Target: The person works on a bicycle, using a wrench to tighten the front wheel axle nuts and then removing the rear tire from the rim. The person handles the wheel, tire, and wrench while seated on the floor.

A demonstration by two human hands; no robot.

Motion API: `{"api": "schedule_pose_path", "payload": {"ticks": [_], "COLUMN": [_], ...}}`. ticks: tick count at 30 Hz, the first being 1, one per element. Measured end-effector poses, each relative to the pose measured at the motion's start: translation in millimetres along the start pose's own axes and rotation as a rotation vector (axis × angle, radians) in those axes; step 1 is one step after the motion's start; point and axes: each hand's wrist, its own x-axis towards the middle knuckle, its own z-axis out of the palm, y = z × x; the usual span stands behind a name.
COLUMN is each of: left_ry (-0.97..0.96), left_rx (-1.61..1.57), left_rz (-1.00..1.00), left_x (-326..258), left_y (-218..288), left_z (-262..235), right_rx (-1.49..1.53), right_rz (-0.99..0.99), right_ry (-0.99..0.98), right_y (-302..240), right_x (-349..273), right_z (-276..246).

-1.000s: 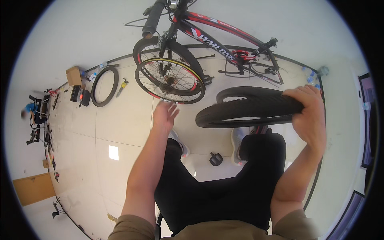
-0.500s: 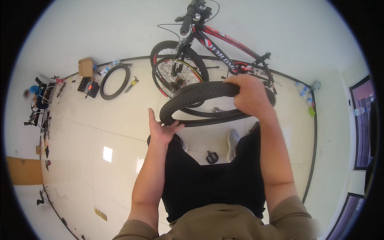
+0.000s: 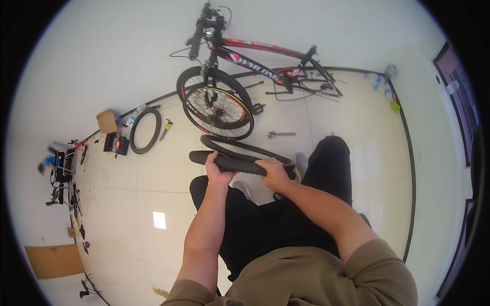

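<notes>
Over my lap, a loose black bicycle tire point(image 3: 240, 164) is held in both hands. Its treaded side faces me, and its two runs lie close together like a squeezed loop. My left hand point(image 3: 220, 172) grips it left of the middle, thumb over the top; some fingers are hidden beneath. My right hand point(image 3: 274, 175) is wrapped round it toward the right end. Just beyond, a bare spoked wheel point(image 3: 218, 112) with a red, black and yellow rim leans against the front wheel of a black and red bicycle point(image 3: 250, 62), whose rear wheel is off.
An adjustable wrench point(image 3: 282, 134) lies on the floor beyond my knees. Farther left are another tire point(image 3: 133, 135), a yellow-black tool point(image 3: 166, 130), an opened cardboard box point(image 3: 106, 122) and a black case point(image 3: 121, 145). Bottles point(image 3: 375, 80) stand in the far right corner.
My left hand, open with fingers spread before, now grips the tire. My right hand has come down and left, nearer to it. The tire is lower and looks narrower. The view has shifted.
</notes>
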Motion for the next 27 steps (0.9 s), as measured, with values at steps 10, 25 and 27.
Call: {"api": "schedule_pose_path", "payload": {"ticks": [10, 25, 27], "left_ry": [0.045, 0.174, 0.077], "left_rx": [0.179, 0.445, 0.25], "left_rz": [0.098, 0.198, 0.174], "left_x": [0, -25, -35], "left_y": [-16, -30, -30], "left_z": [-17, 1, 1], "right_rx": [0.529, 0.638, 0.657], "right_rz": [0.375, 0.787, 0.79], "right_ry": [-0.351, -0.394, -0.314], "right_y": [4, -3, 1], "right_x": [1, 34, 32], "right_z": [6, 8, 12]}}
